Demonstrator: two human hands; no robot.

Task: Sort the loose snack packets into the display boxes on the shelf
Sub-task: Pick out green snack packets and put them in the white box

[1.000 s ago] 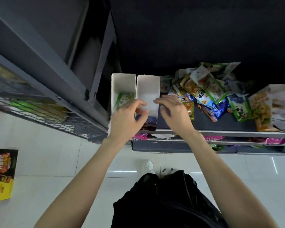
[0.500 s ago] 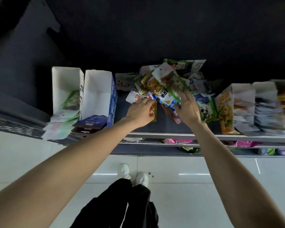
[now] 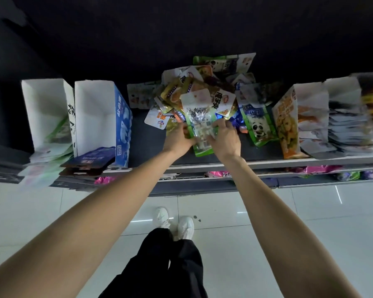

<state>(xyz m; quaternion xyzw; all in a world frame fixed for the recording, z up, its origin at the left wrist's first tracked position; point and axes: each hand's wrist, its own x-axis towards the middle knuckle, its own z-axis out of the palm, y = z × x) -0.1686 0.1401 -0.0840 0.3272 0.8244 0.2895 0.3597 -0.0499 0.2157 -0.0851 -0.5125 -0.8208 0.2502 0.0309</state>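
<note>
A heap of loose snack packets lies mid-shelf. At its near edge a green-edged packet with a clear window is held from both sides: my left hand grips its left edge and my right hand pinches its right edge. Two white display boxes stand at the left: one holding green packets, one with a blue side holding dark blue packets. An orange display box and a white one with stacked packets stand at the right.
A panda packet leans beside my right hand. The grey shelf shows between the blue box and the heap. A lower shelf with pink packets juts out below. White floor tiles and my shoes are underneath.
Both hands left the blue-sided box, reached right into the heap, and now hold the green windowed packet, pulled to the heap's near edge. The view swung right.
</note>
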